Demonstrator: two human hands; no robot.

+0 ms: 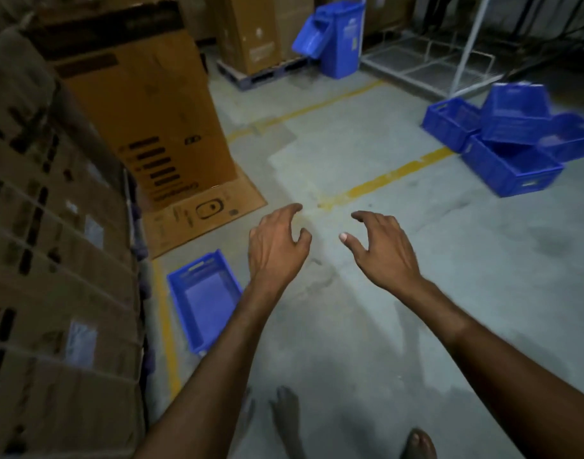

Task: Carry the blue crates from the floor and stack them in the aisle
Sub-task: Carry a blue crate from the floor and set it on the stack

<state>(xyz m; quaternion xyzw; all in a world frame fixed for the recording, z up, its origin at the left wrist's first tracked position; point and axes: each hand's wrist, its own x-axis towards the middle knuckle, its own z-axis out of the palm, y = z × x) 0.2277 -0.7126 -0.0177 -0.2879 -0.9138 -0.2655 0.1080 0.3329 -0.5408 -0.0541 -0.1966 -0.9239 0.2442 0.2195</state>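
One blue crate [206,298] rests upright on the concrete floor at the lower left, beside the cardboard stacks. A jumbled pile of several blue crates [512,147] sits at the right, some tipped over inside others. Two more blue crates [340,38] stand on end at the back, one leaning on the other. My left hand [277,246] and my right hand [381,250] are stretched out in front of me over bare floor, fingers spread and curled, holding nothing. The left hand hovers just right of the single crate.
Stacked cardboard boxes [52,260] wall off the left side. A tall open carton [151,120] stands behind a flattened flap on the floor. Boxes on a pallet [251,34] sit at the back. A white metal rack [433,61] lies far right. Yellow floor lines [383,180] cross the aisle. My bare feet [418,442] show below.
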